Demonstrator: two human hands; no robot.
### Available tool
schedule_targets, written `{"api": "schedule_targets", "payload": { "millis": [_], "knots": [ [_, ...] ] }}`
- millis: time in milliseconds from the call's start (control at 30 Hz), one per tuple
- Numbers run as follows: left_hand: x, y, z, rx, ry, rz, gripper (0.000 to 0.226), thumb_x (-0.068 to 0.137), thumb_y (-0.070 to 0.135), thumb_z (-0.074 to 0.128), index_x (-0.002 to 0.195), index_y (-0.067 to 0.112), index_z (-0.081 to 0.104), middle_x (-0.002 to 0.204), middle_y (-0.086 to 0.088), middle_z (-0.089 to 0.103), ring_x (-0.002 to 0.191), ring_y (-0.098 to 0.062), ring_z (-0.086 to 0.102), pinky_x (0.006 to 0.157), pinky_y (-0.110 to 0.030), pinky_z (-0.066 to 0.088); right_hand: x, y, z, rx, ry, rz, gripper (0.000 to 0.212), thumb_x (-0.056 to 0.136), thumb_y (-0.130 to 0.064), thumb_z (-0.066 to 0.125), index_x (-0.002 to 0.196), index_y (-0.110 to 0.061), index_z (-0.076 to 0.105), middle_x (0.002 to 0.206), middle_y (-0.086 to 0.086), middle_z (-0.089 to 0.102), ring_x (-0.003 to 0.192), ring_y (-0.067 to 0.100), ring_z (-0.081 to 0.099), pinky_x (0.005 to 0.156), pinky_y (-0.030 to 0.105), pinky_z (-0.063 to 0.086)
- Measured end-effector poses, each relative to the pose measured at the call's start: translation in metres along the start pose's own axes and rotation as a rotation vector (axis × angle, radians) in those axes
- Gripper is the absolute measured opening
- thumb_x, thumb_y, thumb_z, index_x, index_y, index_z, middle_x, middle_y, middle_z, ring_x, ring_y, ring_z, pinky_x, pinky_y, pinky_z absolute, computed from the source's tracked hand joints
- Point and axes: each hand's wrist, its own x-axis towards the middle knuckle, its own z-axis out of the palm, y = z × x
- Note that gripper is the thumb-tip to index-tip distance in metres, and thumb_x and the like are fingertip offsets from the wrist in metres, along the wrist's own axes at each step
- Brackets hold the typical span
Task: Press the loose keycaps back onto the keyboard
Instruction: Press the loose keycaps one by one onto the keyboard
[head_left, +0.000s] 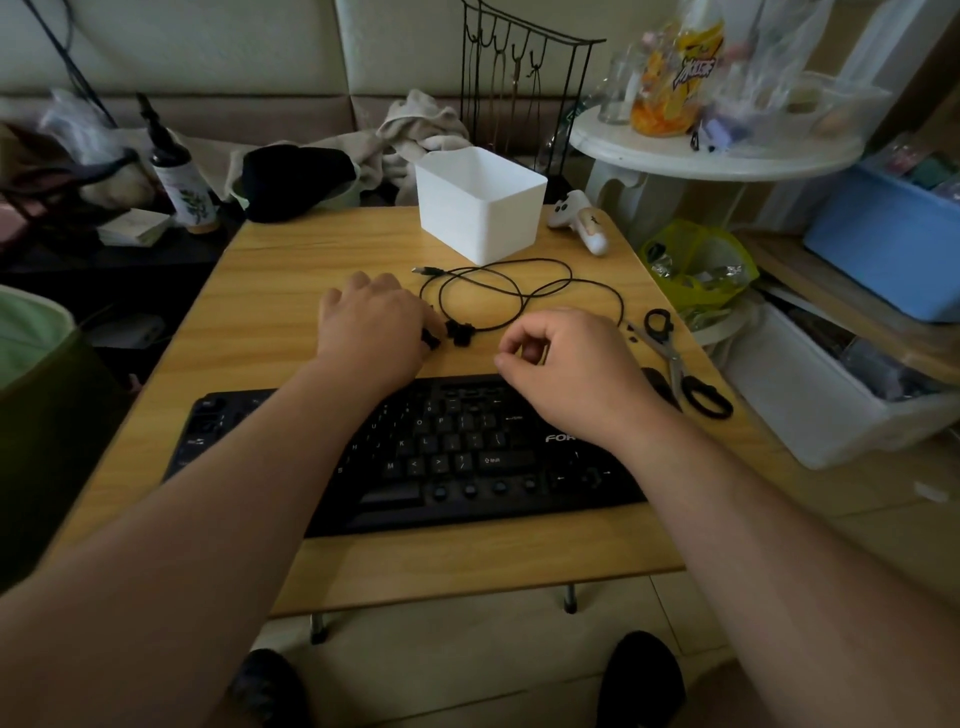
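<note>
A black keyboard (457, 447) lies across the near half of the wooden table (270, 291), partly under both forearms. Several keys in its bottom row show bare round stems. A few loose black keycaps (460, 332) sit on the table just beyond the keyboard. My left hand (371, 327) is palm down over them, its fingers curled under and its thumb side on one keycap (431, 340). My right hand (566, 364) hovers over the keyboard's top right edge. Its fingers are curled and its thumb is near the index finger, with nothing showing between them.
The keyboard's black cable (519, 291) loops behind the keycaps. A white bin (480, 205) stands at the back of the table, with a white controller (579, 218) to its right. Scissors (680, 364) lie at the right edge. Clutter surrounds the table.
</note>
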Motion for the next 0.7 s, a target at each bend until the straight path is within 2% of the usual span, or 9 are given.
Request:
{"api": "schedule_targets", "payload": {
  "millis": [200,267,367,433,500,567,700],
  "knots": [
    [-0.003,0.004,0.003,-0.058,0.027,0.060,0.023,0.098,0.046,0.064,0.119,0.049,0.070,0.124,-0.001,0.058,0.123,-0.028,0.047,0.103,-0.048,0.037,0.005,0.002,0.009,0.005,0.001,0.003,0.003,0.089,-0.032,0.075,0.086,-0.033,0.075,0.080,-0.012,0.065,0.067,0.002,0.054,0.056,0.017,0.037],
    [-0.006,0.008,0.001,-0.296,0.055,0.088,0.021,0.099,0.040,0.064,0.118,0.042,0.073,0.115,0.002,0.063,0.115,-0.024,0.054,0.095,-0.040,0.041,0.006,0.004,0.010,0.043,0.014,0.010,0.011,0.089,-0.032,0.075,0.099,-0.036,0.076,0.085,-0.013,0.066,0.067,0.001,0.055,0.059,0.018,0.039],
    [-0.013,0.019,-0.001,-0.959,-0.036,0.034,0.018,0.102,0.027,0.063,0.113,0.030,0.077,0.094,0.008,0.074,0.087,-0.014,0.066,0.077,-0.029,0.049,0.006,0.003,0.007,0.127,0.057,0.006,0.034,0.089,-0.035,0.077,0.121,-0.043,0.068,0.096,-0.018,0.065,0.076,0.001,0.061,0.064,0.019,0.046],
    [-0.018,0.029,-0.002,-1.285,-0.102,-0.066,0.018,0.105,0.021,0.060,0.112,0.021,0.076,0.083,0.008,0.071,0.073,-0.010,0.060,0.071,-0.026,0.049,0.006,0.000,0.005,0.176,0.097,-0.024,0.039,0.087,-0.034,0.080,0.122,-0.044,0.066,0.098,-0.017,0.065,0.079,0.002,0.065,0.067,0.020,0.051],
    [-0.022,0.036,-0.003,-1.553,-0.176,-0.145,0.018,0.107,0.015,0.056,0.105,0.013,0.074,0.078,0.004,0.065,0.071,-0.008,0.055,0.067,-0.022,0.048,0.005,-0.002,0.005,0.193,0.134,-0.055,0.039,0.086,-0.033,0.082,0.121,-0.042,0.067,0.096,-0.015,0.065,0.079,0.004,0.065,0.068,0.024,0.055],
    [-0.024,0.038,-0.005,-1.719,-0.231,-0.173,0.018,0.107,0.012,0.055,0.101,0.010,0.072,0.079,0.000,0.064,0.070,-0.008,0.056,0.064,-0.020,0.049,0.004,-0.004,0.005,0.198,0.164,-0.081,0.036,0.086,-0.033,0.082,0.119,-0.040,0.069,0.095,-0.013,0.065,0.077,0.006,0.065,0.067,0.025,0.056],
    [-0.027,0.035,-0.006,-1.762,-0.264,-0.160,0.018,0.107,0.011,0.054,0.101,0.012,0.071,0.085,0.000,0.067,0.072,-0.007,0.058,0.064,-0.019,0.050,0.002,-0.005,0.004,0.197,0.181,-0.100,0.038,0.086,-0.028,0.082,0.121,-0.037,0.071,0.095,-0.013,0.063,0.077,0.006,0.063,0.066,0.021,0.054]
  ]
}}
